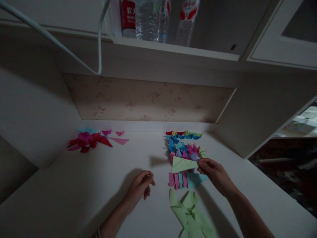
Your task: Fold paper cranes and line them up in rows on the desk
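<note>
My right hand (213,172) pinches the right end of a folded light green paper piece (182,164) and holds it just above the white desk (74,188). My left hand (141,185) hovers over the desk to the left of it, fingers loosely curled with nothing in them. Under the held piece lies a short row of pink and blue folded strips (178,180). Behind it sits a heap of small folded paper shapes in blue, pink, purple and green (183,145). Several light green folded sheets (190,215) lie near the front edge.
A pile of red and pink folded papers (91,140) lies at the back left of the desk. Above, a shelf holds plastic water bottles (158,19), and a white cable (99,43) hangs down. A dark open space lies to the right.
</note>
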A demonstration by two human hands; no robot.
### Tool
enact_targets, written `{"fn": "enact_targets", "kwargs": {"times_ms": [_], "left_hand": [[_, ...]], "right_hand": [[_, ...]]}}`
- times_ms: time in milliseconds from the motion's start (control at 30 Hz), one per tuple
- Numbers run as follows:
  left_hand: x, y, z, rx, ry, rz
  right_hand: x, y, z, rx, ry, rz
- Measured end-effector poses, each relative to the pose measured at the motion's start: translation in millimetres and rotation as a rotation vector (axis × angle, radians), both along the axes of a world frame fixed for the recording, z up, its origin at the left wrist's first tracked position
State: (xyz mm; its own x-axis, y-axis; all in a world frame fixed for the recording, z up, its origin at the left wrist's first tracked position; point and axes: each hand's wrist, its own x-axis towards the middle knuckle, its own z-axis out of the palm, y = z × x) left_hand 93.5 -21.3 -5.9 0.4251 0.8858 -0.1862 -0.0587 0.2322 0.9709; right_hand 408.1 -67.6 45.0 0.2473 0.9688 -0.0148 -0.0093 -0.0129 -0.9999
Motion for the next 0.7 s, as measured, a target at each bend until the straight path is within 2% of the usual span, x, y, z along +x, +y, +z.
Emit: {"fn": "enact_targets", "kwargs": {"times_ms": [133, 333, 500, 700], "left_hand": [[0.2, 0.6, -1.2, 0.017, 0.002, -0.002], [1.8, 3.5, -7.0, 0.038, 0.009, -0.012], [1.5, 3.5, -6.0, 0.022, -0.007, -0.001], [1.7, 3.9, -5.5, 0.018, -0.002, -0.002]], "right_hand": [[37.1, -15.0, 0.6, -0.064, -0.008, -0.026], [70.5, -33.2, -20.2, -0.186, -0.124, -0.059], [80.9, -32.0, -40.3, -0.207, -0.122, -0.096], [79.1, -31.4, -52.9, -0.223, -0.175, -0.104]]}}
